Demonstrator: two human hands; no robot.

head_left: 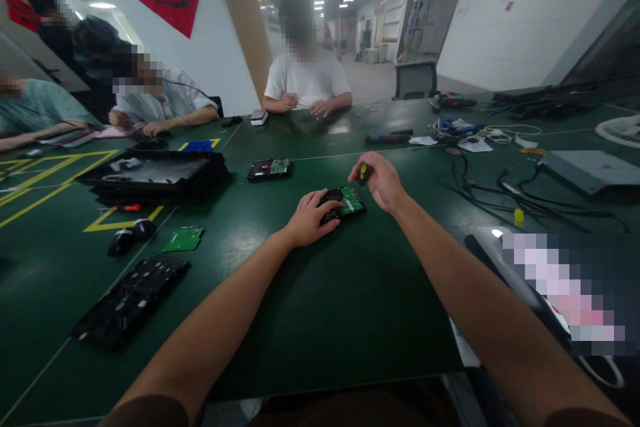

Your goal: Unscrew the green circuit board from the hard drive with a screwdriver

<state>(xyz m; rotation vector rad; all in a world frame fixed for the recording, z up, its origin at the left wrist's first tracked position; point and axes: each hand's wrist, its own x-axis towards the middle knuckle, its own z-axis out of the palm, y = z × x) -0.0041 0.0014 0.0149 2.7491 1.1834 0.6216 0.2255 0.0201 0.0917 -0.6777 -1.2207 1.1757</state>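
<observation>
Near the middle of the green desk [345, 320], hard drive [354, 200] lying flat, green circuit board face up, black part to its left. Left hand [309, 221] on that left end, fingers spread partway and touching it; can't tell if they pinch the sides. Right hand [381, 180] just above the drive's right end, fingers curled snugly round a yellow-and-black screwdriver [363, 173]; tip not visible, contact with drive can't be told.

Writing: red poster [175, 3] on the pillar has black brush characters, too smeared to read. Drive markings too small. Yellow tag [519, 217] on the black cables [493, 193], toward the desk's right edge, shows no legible text. Light-rimmed object [493, 253] toward the near right corner is partly pixelated, print there unreadable.

Second drive [270, 169]: further toward the far edge, left of the first. Toward the left edge: loose green board [183, 239], black perforated frame [133, 300] nearer the near left corner, black tray [200, 173] farther back. Silver box [595, 170] by the right edge. Co-worker in white [310, 80] sits at the far edge.
</observation>
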